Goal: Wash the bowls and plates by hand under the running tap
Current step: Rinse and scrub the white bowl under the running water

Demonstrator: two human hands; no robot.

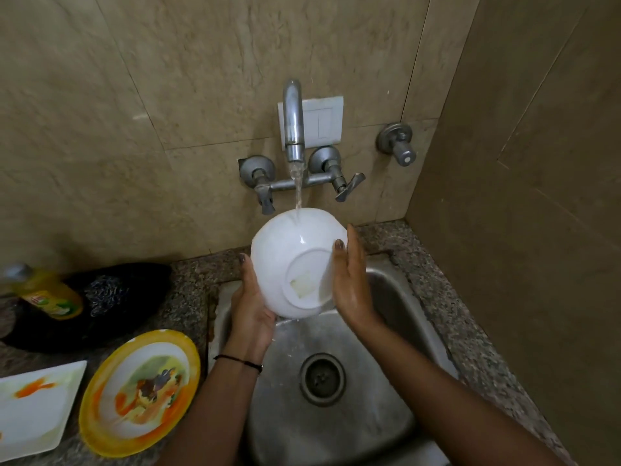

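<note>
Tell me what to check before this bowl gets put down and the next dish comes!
1. Water from the tap hits the bowl: ok.
2. Left hand holds the bowl, right hand presses against its side: ok.
3. Bowl is over the sink, so drips land inside: ok.
4. Inside of the bowl rinsed: cannot tell, it faces away.
5. Pale patch on the bowl's bottom, soap or sticker: cannot tell.
6. Yellow plate on the counter clean: not ok, it shows orange smears.
</note>
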